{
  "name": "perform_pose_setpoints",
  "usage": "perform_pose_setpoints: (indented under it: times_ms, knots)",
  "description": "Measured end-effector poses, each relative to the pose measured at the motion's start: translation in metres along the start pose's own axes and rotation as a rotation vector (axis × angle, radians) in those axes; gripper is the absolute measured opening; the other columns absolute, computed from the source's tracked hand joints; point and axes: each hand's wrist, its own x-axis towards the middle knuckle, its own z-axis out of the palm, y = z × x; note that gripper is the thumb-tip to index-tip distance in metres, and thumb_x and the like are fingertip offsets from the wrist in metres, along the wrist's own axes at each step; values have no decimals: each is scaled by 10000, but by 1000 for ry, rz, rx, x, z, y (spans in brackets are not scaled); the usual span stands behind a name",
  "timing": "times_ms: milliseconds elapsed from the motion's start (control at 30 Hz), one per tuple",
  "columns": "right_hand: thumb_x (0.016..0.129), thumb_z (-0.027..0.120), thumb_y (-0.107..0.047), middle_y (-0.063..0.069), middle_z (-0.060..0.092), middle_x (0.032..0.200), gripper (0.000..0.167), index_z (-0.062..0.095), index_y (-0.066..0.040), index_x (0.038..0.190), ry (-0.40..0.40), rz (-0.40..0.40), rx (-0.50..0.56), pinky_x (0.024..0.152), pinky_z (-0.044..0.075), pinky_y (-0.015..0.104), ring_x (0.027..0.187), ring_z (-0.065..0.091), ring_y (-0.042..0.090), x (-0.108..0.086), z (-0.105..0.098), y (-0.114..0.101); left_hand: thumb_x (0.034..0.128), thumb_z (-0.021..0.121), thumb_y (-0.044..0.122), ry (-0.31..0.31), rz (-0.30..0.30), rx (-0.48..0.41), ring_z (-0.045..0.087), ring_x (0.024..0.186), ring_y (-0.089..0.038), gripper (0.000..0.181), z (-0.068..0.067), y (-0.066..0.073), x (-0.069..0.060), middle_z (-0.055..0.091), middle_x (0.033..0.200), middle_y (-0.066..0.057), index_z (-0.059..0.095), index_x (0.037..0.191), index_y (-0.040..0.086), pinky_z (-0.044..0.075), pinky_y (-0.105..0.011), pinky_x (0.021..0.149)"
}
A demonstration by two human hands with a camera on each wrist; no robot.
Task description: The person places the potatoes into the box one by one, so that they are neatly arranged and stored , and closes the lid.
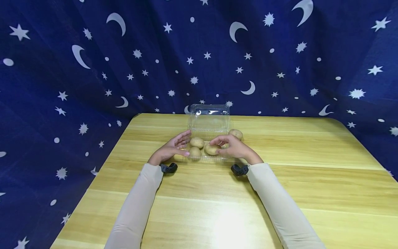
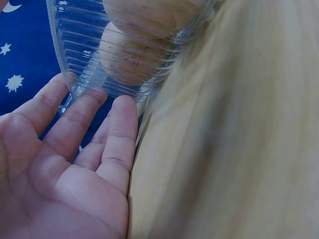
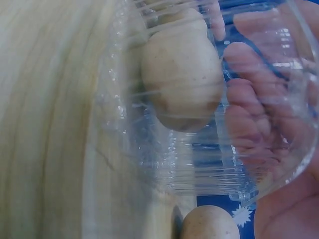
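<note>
Right hand (image 1: pixel 234 147) pinching a potato (image 1: pixel 211 149) inside the open clear plastic clamshell (image 1: pixel 209 121)
Left hand (image 1: pixel 171 148), fingers spread, touches its left side; two potatoes (image 1: pixel 195 152) lie within, another potato (image 1: pixel 236 134) beside it on the wooden table (image 1: pixel 192 207)

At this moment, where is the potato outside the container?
In the head view, the potato lies right of the clear container, just beyond the right hand.

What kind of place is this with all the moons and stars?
Probably an indoor filming corner: a blue moon-and-star cloth hangs behind a wood-grain table, and black wrist devices are in view.
</note>
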Motion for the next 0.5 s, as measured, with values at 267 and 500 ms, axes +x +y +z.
perform_pose_setpoints:
  times_ms: [267, 500]
  knots:
    - [940, 742, 76, 271, 736, 1246, 323, 705, 113, 1258, 69, 15, 71, 1083, 520, 595, 1172, 669, 452, 1, 1, 3, 898, 800, -9, -6, 10, -2, 165, 1638, -432, 1070, -1, -1, 0, 123, 1794, -218, 125, 1729, 13, 184, -533, 1340]
    - [939, 740, 77, 278, 732, 1211, 326, 704, 110, 1261, 127, 24, 94, 1009, 567, 395, 1109, 678, 420, -1, 0, 3, 893, 842, 45, -7, 9, 5, 171, 1637, -430, 1099, -2, -2, 0, 126, 1795, -212, 129, 1729, 15, 190, -536, 1337]
